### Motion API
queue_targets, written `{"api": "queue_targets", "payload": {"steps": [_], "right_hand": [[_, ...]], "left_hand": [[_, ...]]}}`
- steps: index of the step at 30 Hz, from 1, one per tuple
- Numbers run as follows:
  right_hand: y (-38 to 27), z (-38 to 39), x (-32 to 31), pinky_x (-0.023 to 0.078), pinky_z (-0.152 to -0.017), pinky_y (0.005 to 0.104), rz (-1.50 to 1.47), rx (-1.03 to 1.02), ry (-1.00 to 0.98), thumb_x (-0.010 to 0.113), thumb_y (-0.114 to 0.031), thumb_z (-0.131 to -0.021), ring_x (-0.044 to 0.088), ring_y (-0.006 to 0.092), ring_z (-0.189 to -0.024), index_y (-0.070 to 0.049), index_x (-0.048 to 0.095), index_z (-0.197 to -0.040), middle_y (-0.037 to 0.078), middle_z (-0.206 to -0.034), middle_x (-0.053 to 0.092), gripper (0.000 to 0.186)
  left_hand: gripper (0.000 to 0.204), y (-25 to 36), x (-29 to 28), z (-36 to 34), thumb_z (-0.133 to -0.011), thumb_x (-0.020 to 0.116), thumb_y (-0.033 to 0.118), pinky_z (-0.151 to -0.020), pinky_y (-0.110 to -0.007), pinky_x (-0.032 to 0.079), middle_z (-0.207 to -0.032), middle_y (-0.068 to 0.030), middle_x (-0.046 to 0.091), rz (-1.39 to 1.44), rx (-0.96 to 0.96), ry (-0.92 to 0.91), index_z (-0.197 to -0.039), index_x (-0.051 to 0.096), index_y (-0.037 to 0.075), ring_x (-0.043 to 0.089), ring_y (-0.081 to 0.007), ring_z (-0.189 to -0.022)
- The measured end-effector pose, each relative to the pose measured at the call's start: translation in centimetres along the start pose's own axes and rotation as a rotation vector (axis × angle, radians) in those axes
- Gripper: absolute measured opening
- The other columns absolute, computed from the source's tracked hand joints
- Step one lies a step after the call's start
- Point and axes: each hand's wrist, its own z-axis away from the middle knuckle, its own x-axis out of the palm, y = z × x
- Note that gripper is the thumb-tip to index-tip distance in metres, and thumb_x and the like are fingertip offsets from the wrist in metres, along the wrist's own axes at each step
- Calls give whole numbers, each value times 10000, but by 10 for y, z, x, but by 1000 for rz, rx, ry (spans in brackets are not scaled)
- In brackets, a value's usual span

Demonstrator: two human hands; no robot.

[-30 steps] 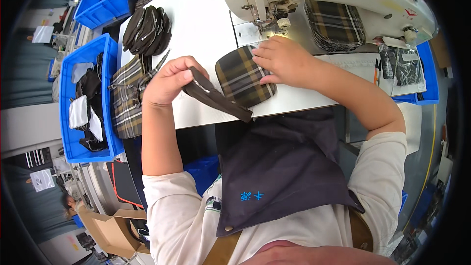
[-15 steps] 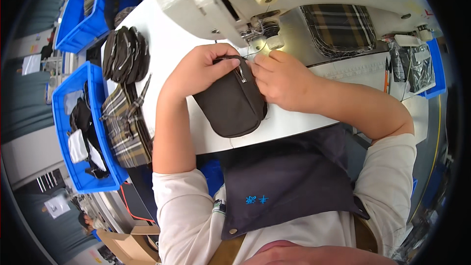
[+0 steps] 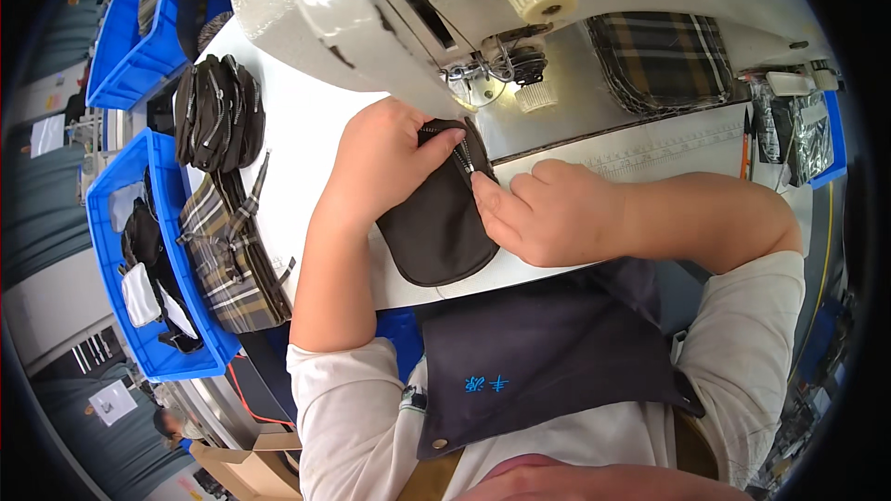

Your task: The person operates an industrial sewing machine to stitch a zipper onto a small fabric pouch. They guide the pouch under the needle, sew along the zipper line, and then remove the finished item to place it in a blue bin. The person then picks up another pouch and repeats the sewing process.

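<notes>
A dark brown fabric pouch [image 3: 436, 237] with rounded lower corners lies at the front of the sewing table, its upper end close to the needle area. A metal-toothed zipper [image 3: 463, 154] runs across its top and bends down near the right edge. My left hand [image 3: 390, 162] grips the upper left part, thumb pressed on top beside the zipper. With curled fingers, my right hand [image 3: 552, 213] pinches the pouch's right edge by the zipper's lower end. The sewing machine [image 3: 343, 28] stands just beyond both hands, its presser foot area [image 3: 478, 83] lit.
Stacked dark zippered pieces [image 3: 219, 116] and plaid fabric pieces [image 3: 232, 250] lie at left, beside a blue bin [image 3: 209, 334]. A plaid panel [image 3: 661, 56] rests under the machine arm. Right of it are a ruler strip [image 3: 640, 160], pens [image 3: 746, 144] and plastic-wrapped packets [image 3: 807, 134].
My right hand has slid down the pouch's right edge, away from the needle, to the zipper's lower end. My left hand keeps its hold. The machine looms larger in view.
</notes>
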Motion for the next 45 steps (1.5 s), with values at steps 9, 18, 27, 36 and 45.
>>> {"api": "queue_targets", "payload": {"steps": [9, 18, 27, 36, 45], "right_hand": [[-10, 5, -1, 418, -494, 296, 43, 19, -105, 677, -191, -791, 567, 155, -554, 30, 763, -940, 275, -1078, 761, 280], [-12, 6, 0, 425, -470, 295, 2, 48, -39, 685, -180, -781, 552, 173, -517, 40, 757, -908, 295, -1020, 761, 264], [-14, 7, 2, 404, -420, 296, -2, 59, -45, 678, -165, -770, 536, 176, -499, 89, 752, -940, 289, -901, 758, 314], [-16, 8, 5, 412, -402, 305, -35, 108, -27, 676, -155, -774, 531, 189, -492, 151, 737, -1011, 281, -816, 731, 392], [-16, 7, 4, 412, -388, 302, -14, 105, -33, 681, -140, -776, 527, 193, -491, 165, 738, -1043, 267, -772, 713, 410]], "left_hand": [[156, 9, 3, -1, -869, 786, 117, -763, -380, 539, -928, -116, 722, -108, 118, 162, -972, 708, 30, 693, -319, -872], [232, 10, 5, -1, -870, 800, 168, -720, -398, 526, -905, -131, 709, -78, 66, 196, -1033, 717, 26, 680, -307, -819], [121, 16, 7, -3, -855, 793, 169, -714, -424, 562, -854, -97, 754, -228, -2, 249, -935, 737, 96, 723, -326, -824], [126, 16, 10, -6, -895, 793, 211, -677, -441, 555, -843, -93, 744, -357, 53, 287, -945, 740, 108, 714, -332, -801], [118, 14, 12, -6, -894, 793, 200, -673, -437, 558, -852, -85, 744, -382, 80, 314, -942, 734, 109, 713, -330, -799]]}}
